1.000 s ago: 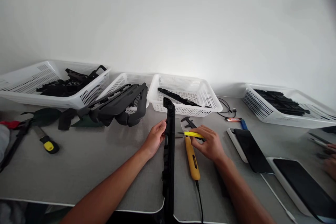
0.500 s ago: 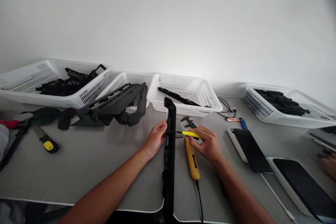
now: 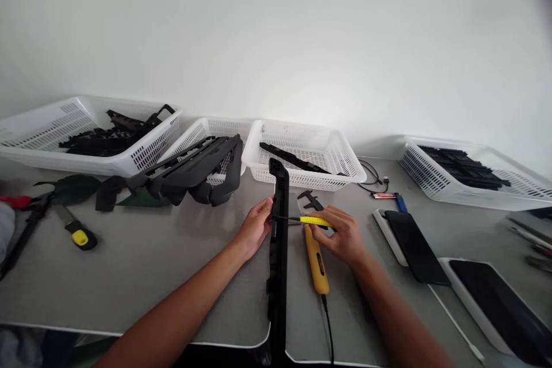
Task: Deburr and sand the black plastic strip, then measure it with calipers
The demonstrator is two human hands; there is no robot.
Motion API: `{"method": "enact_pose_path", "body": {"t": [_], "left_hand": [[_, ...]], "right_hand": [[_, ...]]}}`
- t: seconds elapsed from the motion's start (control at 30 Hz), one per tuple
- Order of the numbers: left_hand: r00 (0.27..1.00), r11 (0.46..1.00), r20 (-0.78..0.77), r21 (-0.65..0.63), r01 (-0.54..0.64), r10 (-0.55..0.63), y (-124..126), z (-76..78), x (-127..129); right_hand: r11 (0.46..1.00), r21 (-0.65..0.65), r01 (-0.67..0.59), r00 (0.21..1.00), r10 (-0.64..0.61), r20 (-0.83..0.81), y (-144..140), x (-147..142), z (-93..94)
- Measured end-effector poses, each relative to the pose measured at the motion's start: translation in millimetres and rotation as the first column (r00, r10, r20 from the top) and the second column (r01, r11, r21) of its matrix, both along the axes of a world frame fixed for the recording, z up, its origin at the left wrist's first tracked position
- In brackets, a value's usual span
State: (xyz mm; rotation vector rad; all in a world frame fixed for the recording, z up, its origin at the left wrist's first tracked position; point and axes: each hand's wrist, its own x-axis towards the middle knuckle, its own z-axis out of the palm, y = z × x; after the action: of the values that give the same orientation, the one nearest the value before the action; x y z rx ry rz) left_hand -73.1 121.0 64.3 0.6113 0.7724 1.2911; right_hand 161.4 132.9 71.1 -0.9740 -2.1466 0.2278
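A long black plastic trim piece (image 3: 279, 241) stands lengthwise in front of me, its bent top near the middle basket. My left hand (image 3: 255, 227) is closed on its left edge, with the fingertips partly hidden behind it. In my right hand (image 3: 342, 233), pinched between thumb and fingers, is a slim yellow-handled tool (image 3: 314, 221) with a thin dark shaft. The shaft points left, and its tip meets the trim piece close to my left fingers. Below my right hand lies a yellow corded tool (image 3: 317, 261). A dark caliper (image 3: 311, 200) rests just beyond.
White baskets (image 3: 259, 169) line the wall, several holding black parts. Grey trim pieces (image 3: 198, 169) lean out of one. A yellow-black handled tool (image 3: 80, 236) lies left. On the right are a black phone (image 3: 416, 247), a second dark device (image 3: 495, 299) and cables.
Both my hands stay almost where they were, with the tool still against the trim piece. Another person's hand at the right edge has left the view.
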Motion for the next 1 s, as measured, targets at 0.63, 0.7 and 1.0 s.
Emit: {"method": "enact_pose_path", "body": {"t": [0.63, 0.7, 1.0], "left_hand": [[0.994, 0.999, -0.108, 0.029, 0.036, -0.032, -1.4, 8.6, -4.2], [0.991, 0.999, -0.133, 0.019, 0.029, -0.027, -1.4, 5.9, -3.6], [0.981, 0.998, -0.186, 0.007, 0.059, -0.057, -6.5, -1.2, 3.6]], "right_hand": [[0.999, -0.002, -0.033, 0.998, 0.033, 0.049, 0.3, 1.4, -4.3], [1.000, -0.004, 0.002, 0.999, -0.002, 0.039, 2.5, 2.8, -6.8], [0.989, 0.052, 0.142, 0.990, -0.142, -0.008, 6.2, 6.3, -8.0]]}}
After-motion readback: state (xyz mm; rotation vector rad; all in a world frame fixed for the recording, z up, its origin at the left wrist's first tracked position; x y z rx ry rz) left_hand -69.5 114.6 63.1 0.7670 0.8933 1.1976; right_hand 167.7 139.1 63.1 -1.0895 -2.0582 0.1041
